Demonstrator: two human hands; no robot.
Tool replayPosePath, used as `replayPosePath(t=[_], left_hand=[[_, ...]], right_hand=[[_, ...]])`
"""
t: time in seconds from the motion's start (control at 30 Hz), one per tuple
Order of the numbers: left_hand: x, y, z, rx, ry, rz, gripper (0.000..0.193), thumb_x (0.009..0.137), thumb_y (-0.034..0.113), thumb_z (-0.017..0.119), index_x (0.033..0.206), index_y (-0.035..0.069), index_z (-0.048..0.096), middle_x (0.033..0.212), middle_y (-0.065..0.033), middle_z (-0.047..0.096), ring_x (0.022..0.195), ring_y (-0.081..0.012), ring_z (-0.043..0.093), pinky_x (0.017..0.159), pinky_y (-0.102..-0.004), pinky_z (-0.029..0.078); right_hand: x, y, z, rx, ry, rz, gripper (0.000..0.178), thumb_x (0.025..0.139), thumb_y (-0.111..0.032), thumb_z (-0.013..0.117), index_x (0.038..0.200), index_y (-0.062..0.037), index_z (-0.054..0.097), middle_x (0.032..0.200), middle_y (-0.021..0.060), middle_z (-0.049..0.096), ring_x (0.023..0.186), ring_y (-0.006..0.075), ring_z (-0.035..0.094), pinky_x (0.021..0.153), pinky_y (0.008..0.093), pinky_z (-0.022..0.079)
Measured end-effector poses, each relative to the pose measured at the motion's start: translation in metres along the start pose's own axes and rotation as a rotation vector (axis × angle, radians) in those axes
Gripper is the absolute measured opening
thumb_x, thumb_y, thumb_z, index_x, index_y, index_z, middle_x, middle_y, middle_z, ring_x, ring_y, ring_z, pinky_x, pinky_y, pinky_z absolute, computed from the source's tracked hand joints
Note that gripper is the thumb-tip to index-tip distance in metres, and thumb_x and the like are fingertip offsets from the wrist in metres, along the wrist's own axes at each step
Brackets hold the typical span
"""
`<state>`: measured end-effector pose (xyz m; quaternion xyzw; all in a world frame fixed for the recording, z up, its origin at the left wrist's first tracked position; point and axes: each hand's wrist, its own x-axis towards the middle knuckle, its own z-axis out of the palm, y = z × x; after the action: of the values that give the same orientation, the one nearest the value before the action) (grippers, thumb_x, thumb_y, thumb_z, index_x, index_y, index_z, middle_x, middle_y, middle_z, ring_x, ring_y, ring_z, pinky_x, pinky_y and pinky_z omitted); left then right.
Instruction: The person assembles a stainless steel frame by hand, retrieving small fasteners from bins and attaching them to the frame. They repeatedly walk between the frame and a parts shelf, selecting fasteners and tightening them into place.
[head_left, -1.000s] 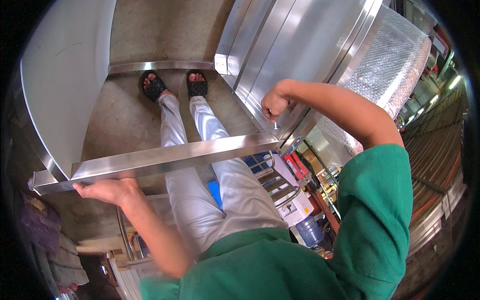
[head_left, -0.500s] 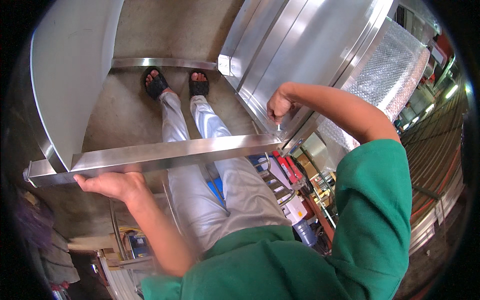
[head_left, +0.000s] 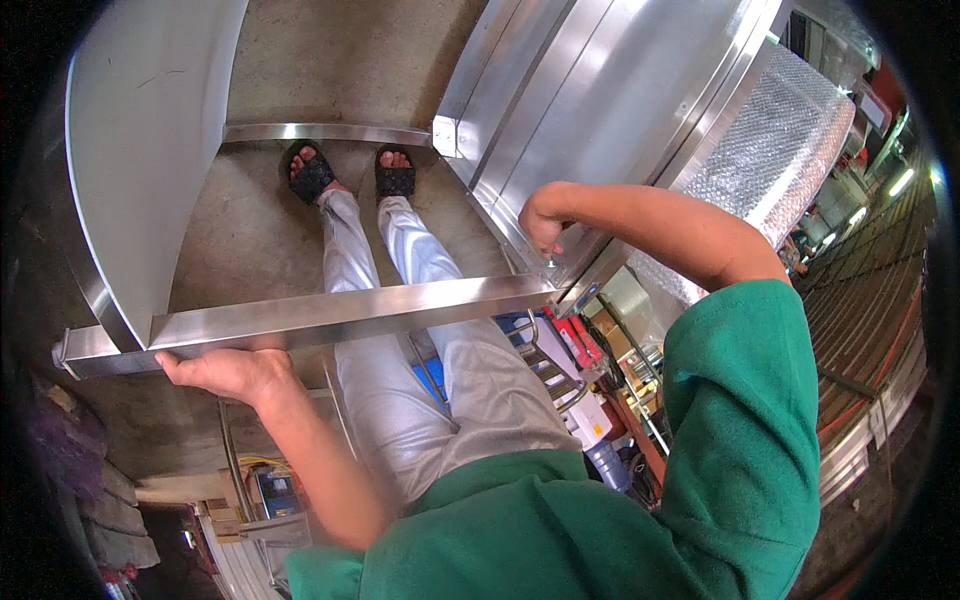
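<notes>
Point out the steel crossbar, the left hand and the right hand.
steel crossbar (head_left: 330, 312), head view, middle of its front face
left hand (head_left: 228, 370), head view, back of the hand
right hand (head_left: 545, 220), head view, knuckles

Steel rail (head_left: 330, 315) and side panels (head_left: 140, 150): brushed silver-grey, shiny. Floor (head_left: 250, 240): dull brown-grey concrete. Shirt (head_left: 620, 500): solid green. Trousers (head_left: 420, 380): pale silver-grey. 2 sandals (head_left: 350, 175): black. Bubble wrap roll (head_left: 770, 150): clear-white dotted texture. Clutter below: red box (head_left: 580, 335), blue patch (head_left: 428, 378), white carton (head_left: 590, 425).
</notes>
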<state>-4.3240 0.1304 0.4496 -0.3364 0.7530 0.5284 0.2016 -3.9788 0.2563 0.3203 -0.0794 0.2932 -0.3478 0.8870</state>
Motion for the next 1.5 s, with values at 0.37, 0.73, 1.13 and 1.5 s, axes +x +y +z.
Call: replayPosePath(t=[0.37, 0.73, 1.13, 1.5], left_hand=[[0.001, 0.001, 0.0, 0.036, 0.02, -0.021, 0.07, 0.091, 0.062, 0.033, 0.141, 0.013, 0.039, 0.149, -0.0095, 0.034, 0.137, -0.0303, 0.033, 0.11, -0.0532, 0.03], [0.002, -0.002, -0.001, 0.048, 0.038, 0.015, 0.069, 0.091, 0.061, 0.034, 0.14, 0.012, 0.041, 0.146, -0.0089, 0.038, 0.134, -0.0289, 0.037, 0.109, -0.0503, 0.032], [0.003, -0.005, -0.005, 0.029, -0.019, 0.036, 0.074, 0.09, 0.06, 0.034, 0.144, 0.009, 0.036, 0.15, -0.0132, 0.033, 0.137, -0.0328, 0.033, 0.112, -0.0531, 0.028], [0.008, -0.008, -0.012, -0.013, -0.087, 0.02, 0.081, 0.089, 0.064, 0.038, 0.147, 0.007, 0.031, 0.152, -0.0138, 0.027, 0.14, -0.0315, 0.027, 0.113, -0.0508, 0.025]], right_hand=[[-0.019, 0.014, -0.003, -0.03, 0.185, -0.112, 0.027, 0.089, -0.033, 0.066, 0.1, -0.0105, 0.074, 0.104, 0.0133, 0.07, 0.1, 0.0298, 0.064, 0.086, 0.0445, 0.049], [-0.051, 0.001, 0.03, 0.582, 0.802, -0.446, 0.022, 0.091, -0.013, 0.047, 0.095, -0.0011, 0.065, 0.088, 0.0098, 0.068, 0.087, 0.0219, 0.065, 0.079, 0.0365, 0.049], [-0.054, -0.01, 0.045, 0.225, 0.974, -0.371, 0.025, 0.094, -0.025, 0.054, 0.099, -0.0037, 0.066, 0.096, 0.0175, 0.068, 0.097, 0.0358, 0.064, 0.083, 0.0434, 0.049], [-0.054, -0.015, 0.051, 0.022, 0.762, -0.268, 0.026, 0.083, -0.013, 0.06, 0.105, -0.0005, 0.065, 0.105, 0.0209, 0.067, 0.099, 0.0377, 0.063, 0.083, 0.0463, 0.049]])
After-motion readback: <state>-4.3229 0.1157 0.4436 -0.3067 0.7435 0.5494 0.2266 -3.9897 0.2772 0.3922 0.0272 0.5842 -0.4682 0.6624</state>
